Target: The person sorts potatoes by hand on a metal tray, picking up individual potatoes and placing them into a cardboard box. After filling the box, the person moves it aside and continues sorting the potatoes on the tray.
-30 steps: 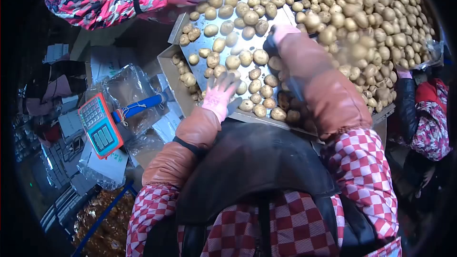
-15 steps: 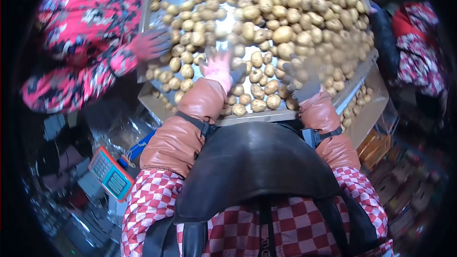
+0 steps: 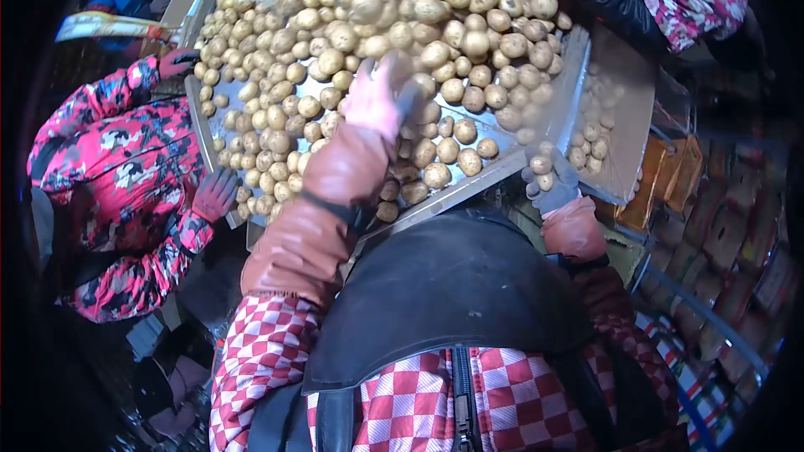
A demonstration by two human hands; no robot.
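A heap of potatoes [image 3: 343, 38] covers a metal-topped sorting table [image 3: 502, 169]. My left hand [image 3: 377, 105], in a pink glove with grey on it, reaches into the middle of the heap. Its fingers are spread over the potatoes and slightly blurred; nothing is visibly gripped. Past the table's right front corner, my right hand [image 3: 555, 192], in a grey glove, is turned palm up. Its fingers curl around a couple of small potatoes [image 3: 543, 169].
A cardboard box [image 3: 624, 130] with potatoes stands against the table's right side. At left, a co-worker's gloved hand [image 3: 216, 194] rests by the table edge; their other hand [image 3: 177, 62] is farther back. Another person's dark sleeve [image 3: 607, 0] reaches in at top right.
The view has turned and shifted rightward. My right hand has left the heap, crossed the table's front edge and now holds small potatoes. My left hand stays over the heap.
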